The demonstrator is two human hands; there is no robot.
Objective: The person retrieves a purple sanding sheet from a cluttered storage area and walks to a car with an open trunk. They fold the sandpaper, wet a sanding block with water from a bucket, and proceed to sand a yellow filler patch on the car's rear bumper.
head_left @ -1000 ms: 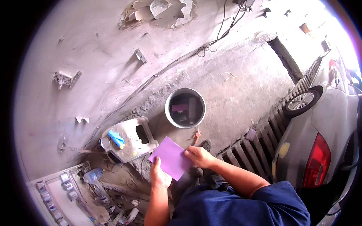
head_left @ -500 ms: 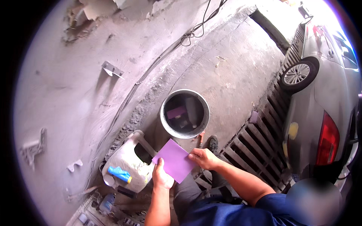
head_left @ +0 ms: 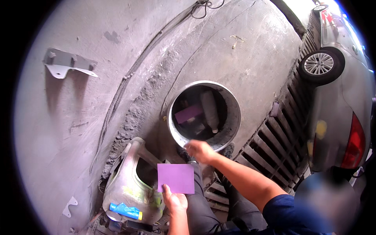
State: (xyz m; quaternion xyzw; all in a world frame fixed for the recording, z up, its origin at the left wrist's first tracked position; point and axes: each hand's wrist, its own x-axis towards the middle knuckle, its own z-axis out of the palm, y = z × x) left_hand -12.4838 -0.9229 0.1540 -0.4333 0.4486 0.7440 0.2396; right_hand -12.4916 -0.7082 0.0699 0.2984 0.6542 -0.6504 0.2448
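Observation:
My left hand [head_left: 175, 201] grips the lower edge of a flat purple sheet [head_left: 176, 177], which looks like sandpaper, with the thumb on top. My right hand [head_left: 199, 151] is away from the sheet, at the near rim of a round open drum [head_left: 236, 127]. Motion smears its fingers, so whether they hold anything is unclear. Inside the drum lie another purple piece [head_left: 188, 114] and a grey bottle-like cylinder [head_left: 210, 109] with a pale end.
Left of my legs stands a worn plastic stool [head_left: 135, 188], carrying a crumpled blue tube [head_left: 124, 210] with a yellow cap. A slatted floor grate [head_left: 270, 143] runs along the right, beside a grey car [head_left: 333, 109]. Metal brackets [head_left: 70, 64] project from the left wall.
My right hand has let go of the purple sheet and moved forward to the drum. The sheet, now in my left hand alone, has turned square-on. The view has shifted closer to the drum.

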